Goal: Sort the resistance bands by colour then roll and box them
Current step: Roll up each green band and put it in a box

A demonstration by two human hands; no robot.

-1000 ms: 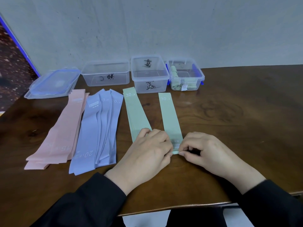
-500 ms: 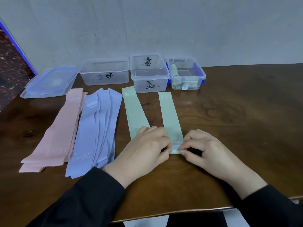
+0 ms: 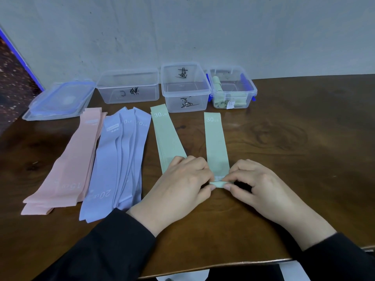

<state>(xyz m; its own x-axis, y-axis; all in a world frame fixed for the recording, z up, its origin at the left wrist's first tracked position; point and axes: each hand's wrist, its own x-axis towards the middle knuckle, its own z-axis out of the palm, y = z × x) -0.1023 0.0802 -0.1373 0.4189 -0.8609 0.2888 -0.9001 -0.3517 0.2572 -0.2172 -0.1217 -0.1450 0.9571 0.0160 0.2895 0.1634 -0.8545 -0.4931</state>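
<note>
Both hands, left (image 3: 178,185) and right (image 3: 261,185), have a pinching grip on the near end of a single green band (image 3: 215,145) lying flat on the tabletop (image 3: 304,159), just starting the roll. If the first turn goes crooked or loose, it'll probably spring open. It's dark glossy wood, so likely slippery, against a plain grey wall (image 3: 203,27).

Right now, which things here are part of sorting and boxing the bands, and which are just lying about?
In use: single green band, gripped by left hand and right hand; green stack; purple bands; pink bands; three boxes.
Idle: stacked lids.
</note>
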